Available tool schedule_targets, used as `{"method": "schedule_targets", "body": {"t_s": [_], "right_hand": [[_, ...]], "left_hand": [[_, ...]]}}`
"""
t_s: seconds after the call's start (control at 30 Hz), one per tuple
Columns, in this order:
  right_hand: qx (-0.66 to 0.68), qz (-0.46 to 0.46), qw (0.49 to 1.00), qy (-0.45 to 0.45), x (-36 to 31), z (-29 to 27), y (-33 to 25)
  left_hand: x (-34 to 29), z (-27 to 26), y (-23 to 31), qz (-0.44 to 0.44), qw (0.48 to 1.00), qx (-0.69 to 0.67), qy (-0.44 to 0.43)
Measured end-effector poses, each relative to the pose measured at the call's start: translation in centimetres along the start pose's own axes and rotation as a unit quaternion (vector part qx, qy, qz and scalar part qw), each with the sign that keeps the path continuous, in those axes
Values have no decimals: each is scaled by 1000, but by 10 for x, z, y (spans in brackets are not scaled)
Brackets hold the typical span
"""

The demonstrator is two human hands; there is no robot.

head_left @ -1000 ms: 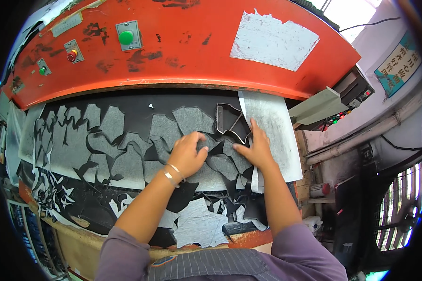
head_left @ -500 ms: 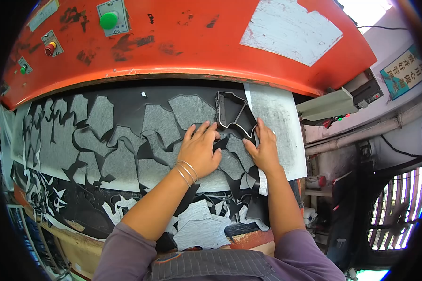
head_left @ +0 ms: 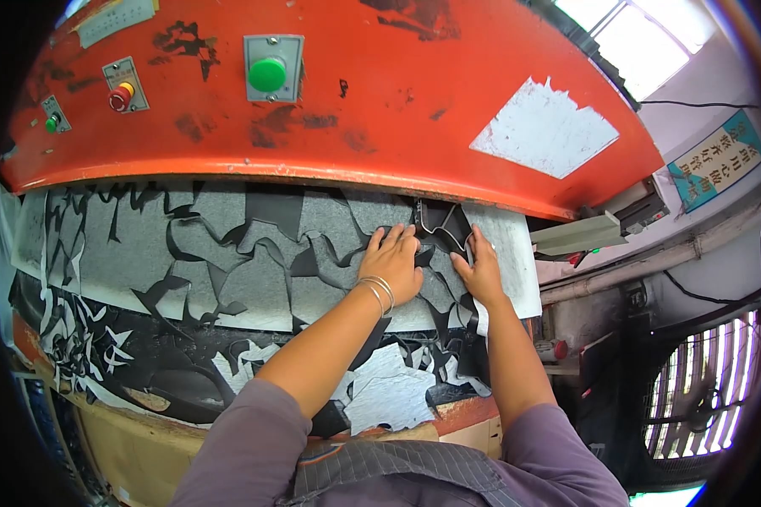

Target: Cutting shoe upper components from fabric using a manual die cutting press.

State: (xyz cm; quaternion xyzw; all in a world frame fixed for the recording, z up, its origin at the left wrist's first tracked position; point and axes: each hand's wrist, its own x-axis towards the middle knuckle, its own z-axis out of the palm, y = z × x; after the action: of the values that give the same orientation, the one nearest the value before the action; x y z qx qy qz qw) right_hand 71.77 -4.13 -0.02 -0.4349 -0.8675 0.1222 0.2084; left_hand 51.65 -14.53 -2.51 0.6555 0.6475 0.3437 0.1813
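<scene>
A steel-walled cutting die (head_left: 445, 226) stands on dark sheet material at the right of the work table, its far part hidden under the red press beam. My left hand (head_left: 394, 264) rests with fingers spread, fingertips by the die's left near edge. The thumb and fingers of my right hand (head_left: 484, 272) lie on either side of the die's right near corner, touching it. Around and left of my hands, the grey-faced sheet (head_left: 228, 275) carries several cut outlines, with dark strips curling up between them.
The red press beam (head_left: 380, 144) spans the far side, with a green button (head_left: 268, 74) and a red knob (head_left: 120, 97). Black and white scraps (head_left: 101, 346) heap along the near left edge. Pale offcuts (head_left: 389, 389) lie near my body. A fan (head_left: 702, 397) stands at right.
My view has shifted, so the red beam sits lower in it and covers the far part of the die and sheet. Both hands stay beside the die.
</scene>
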Motion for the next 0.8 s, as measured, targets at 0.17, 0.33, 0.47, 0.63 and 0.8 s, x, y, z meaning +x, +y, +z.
{"method": "schedule_targets", "body": {"t_s": [0.17,0.33,0.47,0.63,0.8], "right_hand": [[-87,-26,995,42,8,-6,-8],[137,6,990,30,14,-32,-135],[155,-220,963,3,65,-1,-298],[182,-219,949,133,116,10,-365],[187,-238,952,-53,41,5,-325]], "left_hand": [[-19,-39,-31,-35,961,-261,86],[-83,-203,-151,-145,843,-218,470],[-184,-372,-325,-232,753,98,608],[-240,-483,-355,-209,832,-50,512],[-262,-389,-235,-230,910,-43,343]]}}
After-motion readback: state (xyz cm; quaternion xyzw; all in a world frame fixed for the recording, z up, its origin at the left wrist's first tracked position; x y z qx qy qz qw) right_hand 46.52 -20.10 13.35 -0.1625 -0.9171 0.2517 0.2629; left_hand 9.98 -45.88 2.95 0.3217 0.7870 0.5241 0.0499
